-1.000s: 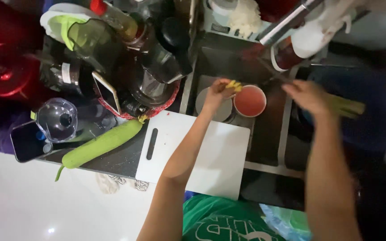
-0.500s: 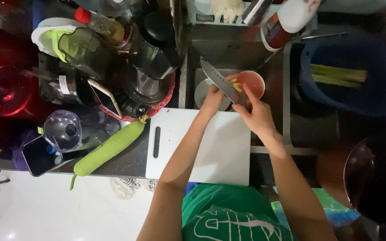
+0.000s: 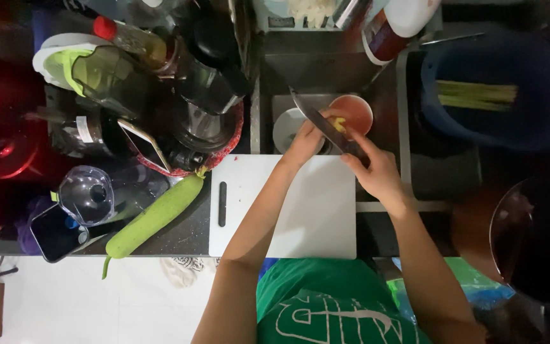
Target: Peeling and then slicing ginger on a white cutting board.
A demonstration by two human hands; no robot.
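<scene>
My right hand [image 3: 377, 173] grips the handle of a large kitchen knife [image 3: 318, 120], whose blade points up-left over the sink. My left hand [image 3: 305, 141] holds a small yellow piece of food [image 3: 340, 121] against the blade, right beside a small red bowl [image 3: 355, 109] in the sink. A white cutting board [image 3: 300, 216] lies on the counter just below both hands, with nothing on it.
A long green gourd [image 3: 154, 216] lies left of the board. Behind it stand a blender, jars, bottles and a phone [image 3: 142, 145]. Another phone [image 3: 57, 232] lies at the counter's left edge. A blue basin [image 3: 542, 108] holds green stalks [image 3: 475, 94]. A dark pan [image 3: 529, 236] sits right.
My right hand came back from the blue basin, where the green stalks now lie, and took up the knife. Knife and left hand now meet beside the red bowl.
</scene>
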